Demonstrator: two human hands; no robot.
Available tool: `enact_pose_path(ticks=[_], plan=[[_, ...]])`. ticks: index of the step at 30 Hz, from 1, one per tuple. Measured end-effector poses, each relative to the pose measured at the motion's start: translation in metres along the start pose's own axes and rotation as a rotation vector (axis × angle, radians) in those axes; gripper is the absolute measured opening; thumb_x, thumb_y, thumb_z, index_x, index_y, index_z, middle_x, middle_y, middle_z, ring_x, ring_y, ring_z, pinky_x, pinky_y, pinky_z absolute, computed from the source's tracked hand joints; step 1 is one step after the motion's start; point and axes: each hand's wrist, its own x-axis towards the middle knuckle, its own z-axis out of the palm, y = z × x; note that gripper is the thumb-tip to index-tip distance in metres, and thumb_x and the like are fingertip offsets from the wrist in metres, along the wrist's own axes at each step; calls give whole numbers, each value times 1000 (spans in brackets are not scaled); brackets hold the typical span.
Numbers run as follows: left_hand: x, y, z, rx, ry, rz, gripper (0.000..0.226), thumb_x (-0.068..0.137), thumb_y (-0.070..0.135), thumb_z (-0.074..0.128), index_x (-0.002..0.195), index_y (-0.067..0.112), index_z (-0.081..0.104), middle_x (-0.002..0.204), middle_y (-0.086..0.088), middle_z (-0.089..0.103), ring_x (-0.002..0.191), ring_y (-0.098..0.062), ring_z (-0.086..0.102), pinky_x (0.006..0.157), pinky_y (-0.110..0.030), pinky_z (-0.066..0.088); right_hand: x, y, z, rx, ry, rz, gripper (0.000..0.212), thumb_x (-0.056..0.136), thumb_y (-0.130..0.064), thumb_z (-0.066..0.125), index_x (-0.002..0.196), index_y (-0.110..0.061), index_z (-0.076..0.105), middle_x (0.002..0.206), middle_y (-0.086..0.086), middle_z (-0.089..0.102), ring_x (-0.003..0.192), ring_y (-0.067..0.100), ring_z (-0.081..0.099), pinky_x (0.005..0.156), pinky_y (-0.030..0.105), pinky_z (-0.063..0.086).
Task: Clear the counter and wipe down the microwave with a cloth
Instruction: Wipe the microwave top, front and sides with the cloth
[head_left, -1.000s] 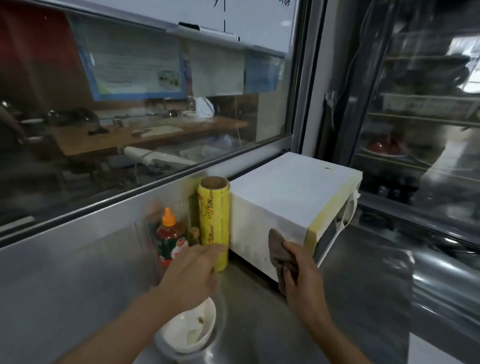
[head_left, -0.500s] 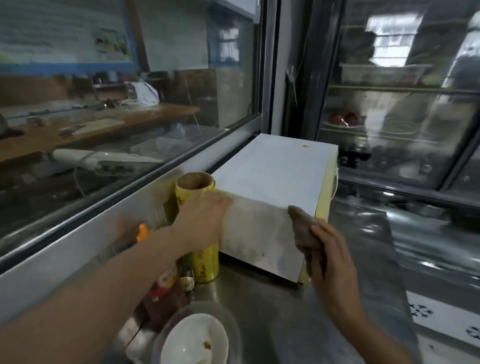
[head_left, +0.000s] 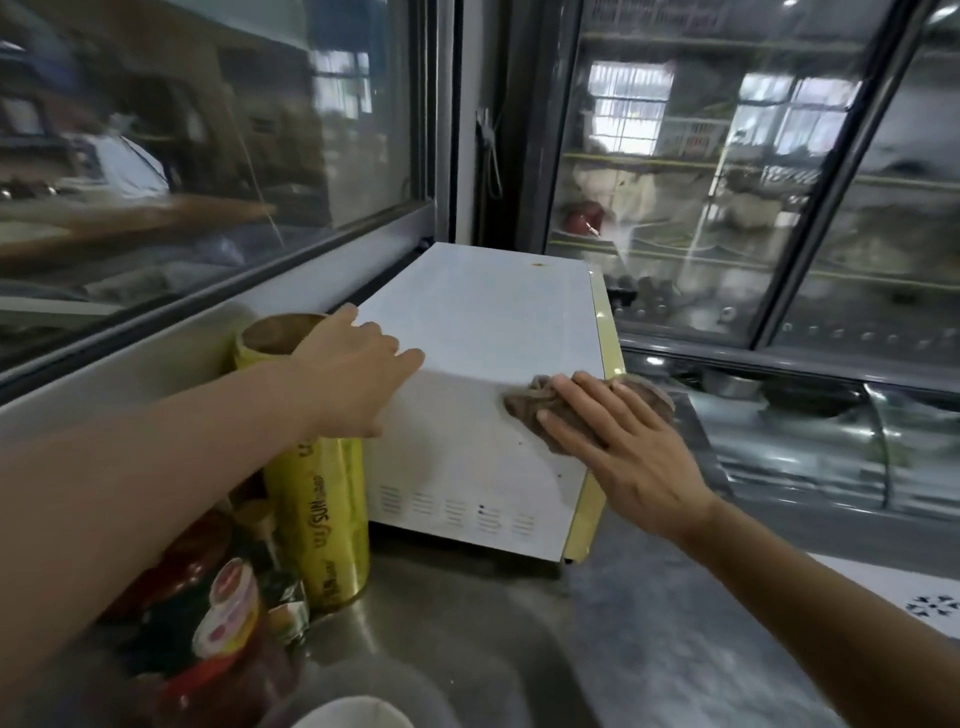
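A white microwave with a yellowed front edge stands on the steel counter against the window. My right hand presses a crumpled brown cloth flat against the microwave's near side panel, just under its top edge, fingers straight. My left hand rests on the microwave's near left corner with fingers spread and relaxed, holding nothing. The microwave's door faces right and is mostly hidden.
A tall yellow roll of cling film stands upright touching the microwave's left side, under my left wrist. Sauce bottles crowd the lower left, a white bowl rim at the bottom. A glass-door fridge rises behind.
My right hand has carried the cloth up the side panel to just below the top edge. My left hand has moved from the cling film roll onto the microwave's corner.
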Motion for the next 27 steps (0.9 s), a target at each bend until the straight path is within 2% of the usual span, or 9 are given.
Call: enact_pose_path(ticks=[3, 5, 8, 10, 13, 18, 20, 24, 27], plan=[[0, -1, 5, 17, 42, 20, 77, 81, 57, 52, 143, 24, 19, 132, 3, 51, 118, -21, 50, 104, -42, 32, 7, -4, 5, 15, 60, 41, 54, 92, -9, 30, 145, -19, 27, 154, 6, 20, 143, 29, 18, 115, 46, 18], [0, -2, 8, 41, 100, 44, 76, 80, 58, 51, 141, 24, 21, 126, 5, 54, 112, -19, 54, 98, -40, 38, 1, -15, 18, -19, 71, 12, 52, 94, -10, 25, 145, -21, 28, 156, 2, 19, 145, 28, 13, 117, 45, 12], [0, -3, 10, 48, 154, 62, 73, 81, 58, 50, 140, 24, 24, 118, 7, 57, 106, -18, 57, 92, -37, 41, -24, -41, 48, -67, -55, -202, 70, 83, -18, 38, 149, -21, 19, 159, 0, 3, 147, 26, 0, 119, 42, -4], [0, -2, 12, 49, 183, 72, 72, 82, 57, 49, 141, 25, 23, 118, 7, 58, 106, -17, 57, 90, -36, 43, -41, -55, 64, -82, -143, -311, 74, 81, -22, 40, 150, -18, 14, 159, 2, -3, 146, 27, -3, 118, 42, -7], [0, -5, 11, 36, 201, 89, 72, 81, 54, 50, 141, 26, 23, 116, 7, 59, 103, -17, 58, 88, -36, 45, -45, -54, 64, -62, -129, -337, 60, 91, -21, 34, 149, -16, 20, 159, 4, 10, 146, 26, 7, 119, 40, -3], [2, -6, 12, 17, 192, 82, 68, 80, 48, 51, 140, 26, 28, 111, 6, 62, 97, -18, 61, 85, -37, 47, 16, -28, 20, 33, 141, 59, 45, 101, -10, 16, 141, -11, 37, 150, 8, 29, 140, 31, 25, 115, 45, 20], [4, -7, 13, 18, 190, 75, 66, 79, 47, 52, 138, 27, 31, 111, 4, 63, 96, -19, 61, 84, -37, 47, 42, -37, 19, 57, 192, 116, 47, 99, -8, 16, 142, -12, 34, 151, 6, 27, 141, 31, 23, 116, 47, 18], [6, -6, 10, 11, 126, 51, 62, 81, 48, 53, 136, 27, 33, 114, 2, 61, 102, -21, 58, 87, -38, 44, 26, -83, 59, 70, -15, -179, 59, 90, -14, 34, 148, -17, 25, 155, -3, 21, 147, 23, -1, 119, 39, -1], [11, -8, 4, -9, 102, 47, 53, 82, 52, 50, 129, 28, 41, 111, 1, 62, 104, -22, 57, 86, -37, 41, -1, -87, 65, 25, -87, -283, 51, 95, -18, 32, 146, -15, 30, 153, 1, 29, 146, 26, 3, 119, 39, -1]])
